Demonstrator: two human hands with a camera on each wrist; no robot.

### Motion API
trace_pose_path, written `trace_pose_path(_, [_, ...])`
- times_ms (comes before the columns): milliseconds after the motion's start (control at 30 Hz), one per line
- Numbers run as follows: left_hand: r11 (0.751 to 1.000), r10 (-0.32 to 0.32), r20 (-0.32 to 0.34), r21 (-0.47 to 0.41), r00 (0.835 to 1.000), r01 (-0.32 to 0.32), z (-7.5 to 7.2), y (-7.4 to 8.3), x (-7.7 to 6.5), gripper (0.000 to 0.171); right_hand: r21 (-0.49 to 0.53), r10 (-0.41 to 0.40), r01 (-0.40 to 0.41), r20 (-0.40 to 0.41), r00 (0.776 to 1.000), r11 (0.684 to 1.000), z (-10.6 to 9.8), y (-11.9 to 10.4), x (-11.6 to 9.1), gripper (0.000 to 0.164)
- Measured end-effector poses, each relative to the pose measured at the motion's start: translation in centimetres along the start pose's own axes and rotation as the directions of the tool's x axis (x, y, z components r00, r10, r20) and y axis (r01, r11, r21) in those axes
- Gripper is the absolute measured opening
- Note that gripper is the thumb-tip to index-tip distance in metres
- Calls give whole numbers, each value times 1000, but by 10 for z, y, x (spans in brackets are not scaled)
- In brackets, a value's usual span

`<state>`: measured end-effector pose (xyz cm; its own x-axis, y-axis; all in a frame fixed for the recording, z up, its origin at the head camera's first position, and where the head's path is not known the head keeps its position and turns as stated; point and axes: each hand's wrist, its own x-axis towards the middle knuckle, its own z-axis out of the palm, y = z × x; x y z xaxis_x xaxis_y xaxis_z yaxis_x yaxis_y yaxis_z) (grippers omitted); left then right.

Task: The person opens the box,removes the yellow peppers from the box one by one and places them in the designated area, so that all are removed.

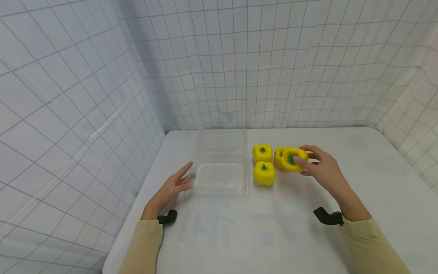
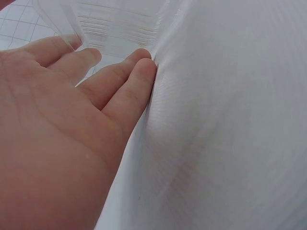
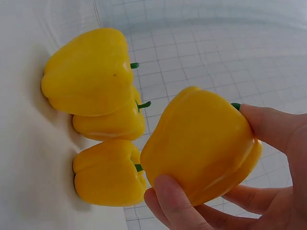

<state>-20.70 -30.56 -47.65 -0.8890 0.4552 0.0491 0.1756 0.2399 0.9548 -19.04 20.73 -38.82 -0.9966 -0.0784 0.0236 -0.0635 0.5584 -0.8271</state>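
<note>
My right hand (image 1: 325,169) grips a yellow bell pepper (image 1: 299,153) with a green stem, raised off the table. In the right wrist view, thumb and fingers surround this same pepper (image 3: 201,139), the thumb close to its stem. Directly behind it, partly covered, stands another yellow pepper (image 1: 278,161). Two more, a back pepper (image 1: 262,153) and a front pepper (image 1: 264,175), stand upright to the left. A clear plastic box (image 1: 220,177) lies with its lid (image 1: 222,142) folded back. At its left side my left hand (image 1: 170,191) rests with loosely extended fingers touching the wall (image 2: 117,24).
A white cover lies over the tabletop (image 1: 369,182), with faint bluish marks (image 1: 212,226) showing in front of the box. Grid-patterned white cloth (image 1: 222,64) hangs behind and along both sides. A dark wrist camera mount (image 1: 328,217) sits beneath each wrist.
</note>
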Motion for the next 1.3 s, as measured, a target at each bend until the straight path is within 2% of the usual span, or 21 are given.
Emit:
trace_pose_path(400, [1000,-12,-10,7,1000,12,2,3,-1,77,53,93,-95,51,994,994,5,20,0,91])
trace_pose_path(700, [1000,-17,-10,4,1000,17,2,3,-2,77,146,107,-124,118,987,981,10,34,1,88])
trace_pose_path(933, [1000,-22,-8,0,1000,22,2,3,-2,77,261,126,-163,152,980,952,19,47,8,86])
trace_pose_path(1300, [1000,-24,-15,11,1000,25,1,0,-2,76,293,168,-226,209,963,929,27,62,14,88])
